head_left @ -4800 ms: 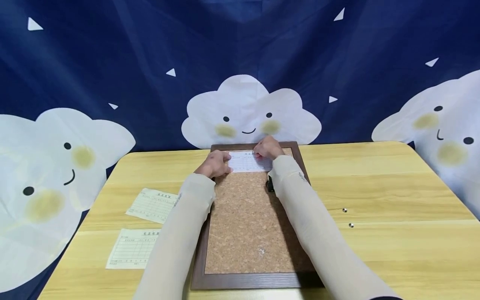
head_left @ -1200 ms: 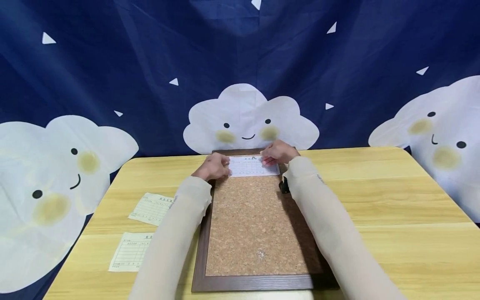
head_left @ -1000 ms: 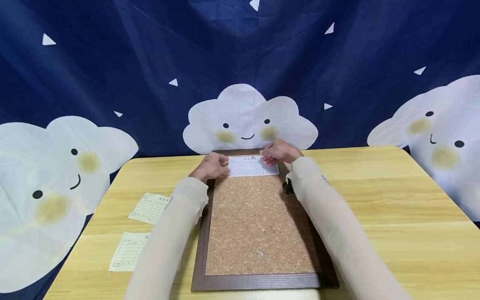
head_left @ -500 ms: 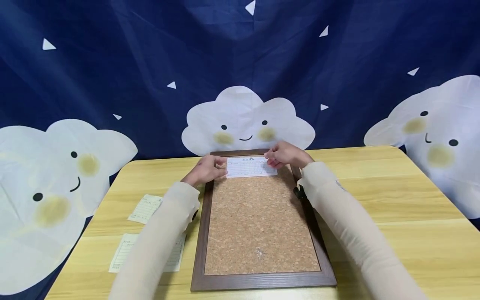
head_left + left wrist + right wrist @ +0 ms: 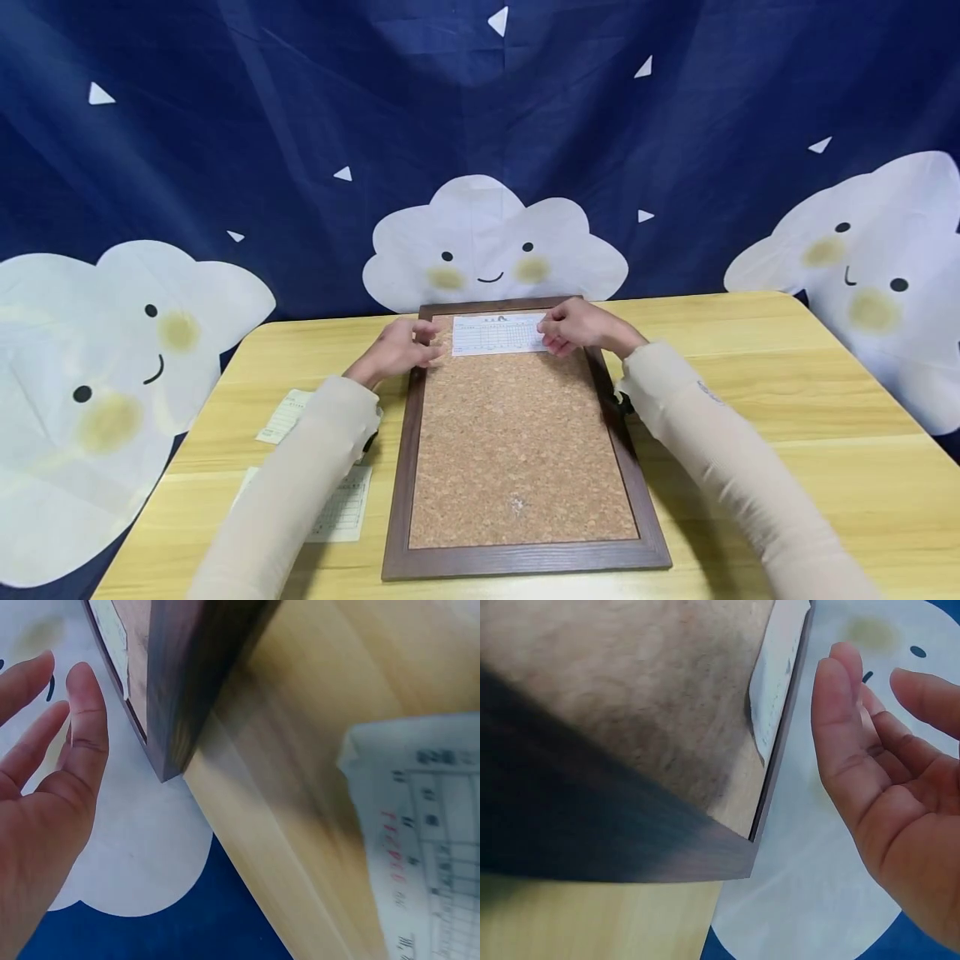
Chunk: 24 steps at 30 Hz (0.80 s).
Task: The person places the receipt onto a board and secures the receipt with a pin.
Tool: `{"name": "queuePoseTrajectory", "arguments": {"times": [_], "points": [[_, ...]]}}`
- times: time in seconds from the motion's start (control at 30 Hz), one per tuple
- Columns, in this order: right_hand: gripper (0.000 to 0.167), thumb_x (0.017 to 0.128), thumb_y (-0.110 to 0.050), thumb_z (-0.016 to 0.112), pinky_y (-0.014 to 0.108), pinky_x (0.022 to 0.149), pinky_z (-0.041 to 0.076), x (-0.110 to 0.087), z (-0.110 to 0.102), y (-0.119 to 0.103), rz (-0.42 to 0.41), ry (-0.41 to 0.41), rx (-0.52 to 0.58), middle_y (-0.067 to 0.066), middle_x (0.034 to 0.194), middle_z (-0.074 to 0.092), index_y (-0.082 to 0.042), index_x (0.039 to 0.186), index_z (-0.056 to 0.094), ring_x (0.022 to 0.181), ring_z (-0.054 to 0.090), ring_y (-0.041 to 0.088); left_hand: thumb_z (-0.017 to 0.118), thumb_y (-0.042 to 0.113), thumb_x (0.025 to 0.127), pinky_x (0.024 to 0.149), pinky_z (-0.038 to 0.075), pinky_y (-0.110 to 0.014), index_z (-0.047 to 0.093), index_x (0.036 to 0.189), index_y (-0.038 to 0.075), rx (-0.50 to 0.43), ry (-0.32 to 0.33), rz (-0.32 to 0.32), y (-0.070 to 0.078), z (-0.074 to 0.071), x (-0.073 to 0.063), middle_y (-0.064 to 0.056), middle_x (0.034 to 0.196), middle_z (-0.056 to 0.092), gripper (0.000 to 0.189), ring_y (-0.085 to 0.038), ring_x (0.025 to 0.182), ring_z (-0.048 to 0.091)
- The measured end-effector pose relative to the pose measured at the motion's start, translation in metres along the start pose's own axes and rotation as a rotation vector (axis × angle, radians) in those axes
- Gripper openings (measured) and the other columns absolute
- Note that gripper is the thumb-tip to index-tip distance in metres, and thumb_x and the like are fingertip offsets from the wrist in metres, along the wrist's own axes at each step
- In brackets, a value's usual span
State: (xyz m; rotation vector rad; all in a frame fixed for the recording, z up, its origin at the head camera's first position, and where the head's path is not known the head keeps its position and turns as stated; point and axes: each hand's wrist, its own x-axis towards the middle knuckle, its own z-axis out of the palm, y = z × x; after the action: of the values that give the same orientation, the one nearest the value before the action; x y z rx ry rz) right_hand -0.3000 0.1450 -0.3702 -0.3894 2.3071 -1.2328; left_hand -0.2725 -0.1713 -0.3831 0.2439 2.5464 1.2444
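While the left hand [image 5: 401, 348] reaches in from the left side, its thumb and fingers apart and curved around nothing, a white printed slip [image 5: 495, 336] lies just beyond its fingertips at the far end of a framed cork board [image 5: 525, 560]. The slip runs crosswise over the cork, close under the far rail of the frame, with a small dark spot near the middle of its far edge. At the slip's right end is the right hand [image 5: 581, 325], fingers loosely bent and thumb held off from them, with nothing gripped; it overlaps the paper in the head view, but whether a fingertip touches it is hard to tell from there. In the right wrist view the slip's right end curls a little up from the cork.

The board lies flat on a pale wooden table [image 5: 787, 400], and a whitish scuff [image 5: 517, 505] marks the cork toward its near end. Left of the board, partly behind the cream left sleeve [image 5: 288, 487], are two pale green forms: a far form [image 5: 281, 417] and a near form [image 5: 343, 507]. The right sleeve [image 5: 738, 475] crosses the table on the right. Behind the far edge hangs a dark blue backdrop [image 5: 420, 100] printed with smiling white clouds.
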Motion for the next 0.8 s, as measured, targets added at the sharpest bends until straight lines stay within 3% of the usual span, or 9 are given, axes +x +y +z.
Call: {"name": "queuePoseTrajectory", "arguments": {"times": [0.2, 0.4, 0.57, 0.8], "points": [[0.028, 0.105, -0.011, 0.050, 0.037, 0.076, 0.059, -0.014, -0.001, 0.006, -0.016, 0.012, -0.027, 0.020, 0.095, 0.067, 0.014, 0.109, 0.061, 0.076, 0.065, 0.017, 0.065, 0.012, 0.097, 0.079, 0.055, -0.034, 0.055, 0.140, -0.002, 0.038, 0.010, 0.037, -0.009, -0.007, -0.009, -0.021, 0.128, 0.056, 0.046, -0.026, 0.095, 0.068], [0.033, 0.105, -0.011, 0.050, 0.035, 0.076, 0.059, -0.025, -0.003, 0.012, -0.021, 0.006, -0.006, 0.023, 0.101, 0.066, 0.017, 0.119, 0.058, 0.078, 0.065, 0.017, 0.066, 0.011, 0.095, 0.084, 0.054, -0.033, 0.054, 0.138, -0.006, -0.006, 0.034, 0.061, -0.021, -0.013, -0.019, -0.022, 0.125, 0.059, 0.047, -0.027, 0.101, 0.065], [0.033, 0.106, -0.013, 0.050, 0.035, 0.076, 0.058, -0.034, -0.005, 0.017, -0.019, 0.012, 0.023, 0.025, 0.103, 0.066, 0.016, 0.120, 0.058, 0.079, 0.066, 0.018, 0.067, 0.011, 0.095, 0.081, 0.053, -0.030, 0.054, 0.137, -0.008, -0.004, 0.044, 0.075, -0.030, -0.016, -0.027, -0.022, 0.120, 0.061, 0.048, -0.026, 0.099, 0.066], [0.033, 0.105, -0.010, 0.050, 0.034, 0.075, 0.058, -0.048, -0.006, 0.025, -0.028, 0.009, 0.053, 0.022, 0.099, 0.066, 0.017, 0.124, 0.055, 0.078, 0.065, 0.018, 0.066, 0.011, 0.096, 0.085, 0.056, -0.043, 0.048, 0.142, -0.007, -0.063, 0.024, 0.061, -0.040, -0.021, -0.040, -0.025, 0.125, 0.056, 0.053, -0.030, 0.100, 0.066]]}}
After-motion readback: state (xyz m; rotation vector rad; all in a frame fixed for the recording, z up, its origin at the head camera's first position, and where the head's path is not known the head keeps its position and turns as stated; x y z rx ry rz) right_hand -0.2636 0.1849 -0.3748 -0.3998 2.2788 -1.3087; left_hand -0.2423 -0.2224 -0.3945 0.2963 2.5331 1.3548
